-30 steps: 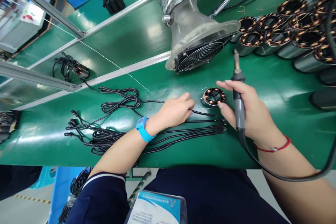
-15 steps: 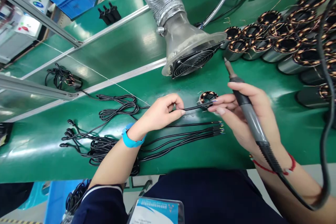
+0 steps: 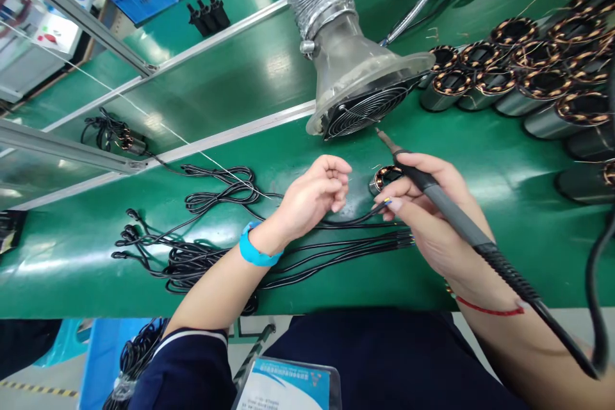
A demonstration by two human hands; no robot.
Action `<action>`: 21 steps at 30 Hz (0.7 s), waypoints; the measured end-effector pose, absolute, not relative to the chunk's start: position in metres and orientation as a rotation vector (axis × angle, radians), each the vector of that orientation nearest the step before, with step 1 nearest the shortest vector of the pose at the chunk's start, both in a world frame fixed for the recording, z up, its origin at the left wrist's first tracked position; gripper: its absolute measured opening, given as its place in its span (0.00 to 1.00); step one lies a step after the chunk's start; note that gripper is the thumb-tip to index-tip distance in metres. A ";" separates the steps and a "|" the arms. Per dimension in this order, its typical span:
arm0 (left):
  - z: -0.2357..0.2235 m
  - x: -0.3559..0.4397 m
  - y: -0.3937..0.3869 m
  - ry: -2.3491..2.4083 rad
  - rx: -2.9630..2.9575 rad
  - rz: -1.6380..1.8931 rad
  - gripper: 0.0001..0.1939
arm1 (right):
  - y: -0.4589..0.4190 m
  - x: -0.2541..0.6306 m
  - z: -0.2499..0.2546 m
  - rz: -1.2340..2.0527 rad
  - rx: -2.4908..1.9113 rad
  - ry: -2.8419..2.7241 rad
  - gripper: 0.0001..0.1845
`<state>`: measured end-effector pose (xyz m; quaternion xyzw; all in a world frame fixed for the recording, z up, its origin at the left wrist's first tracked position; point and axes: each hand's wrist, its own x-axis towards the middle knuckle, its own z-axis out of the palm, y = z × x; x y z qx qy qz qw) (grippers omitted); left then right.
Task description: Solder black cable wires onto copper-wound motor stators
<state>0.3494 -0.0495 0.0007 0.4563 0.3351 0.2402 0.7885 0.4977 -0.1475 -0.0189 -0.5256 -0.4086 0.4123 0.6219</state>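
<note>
In my right hand (image 3: 432, 218) is a grey soldering iron (image 3: 449, 208), its tip angled up and left below the fan. Between that hand's thumb and fingers I also pinch the end of a black cable (image 3: 358, 221), with blue and yellow wire ends showing. My left hand (image 3: 319, 192) is off the cable, just above it, fingers curled. A thin pale solder wire (image 3: 182, 139) runs down to it, and a fine tip shows faintly at the fingers. Beside my right fingertips stands a motor stator (image 3: 379, 180) with copper windings, partly hidden.
A fume hood with a fan (image 3: 369, 109) hangs over the green bench (image 3: 307, 295). Several stators (image 3: 542, 86) stand at the right. Coiled black cables (image 3: 192, 266) lie at the left, with several straight cable ends (image 3: 355, 246) nearer me. The iron's cord (image 3: 596, 295) loops at the right.
My left hand has let go of the black cable and lifted slightly, its fingers now curled above it. My right hand has moved left with the iron and cable end, the iron's tip now lower.
</note>
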 end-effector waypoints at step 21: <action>0.015 0.337 -0.046 0.456 1.187 -0.002 0.17 | -0.146 0.491 -0.010 0.718 -1.100 -1.271 0.25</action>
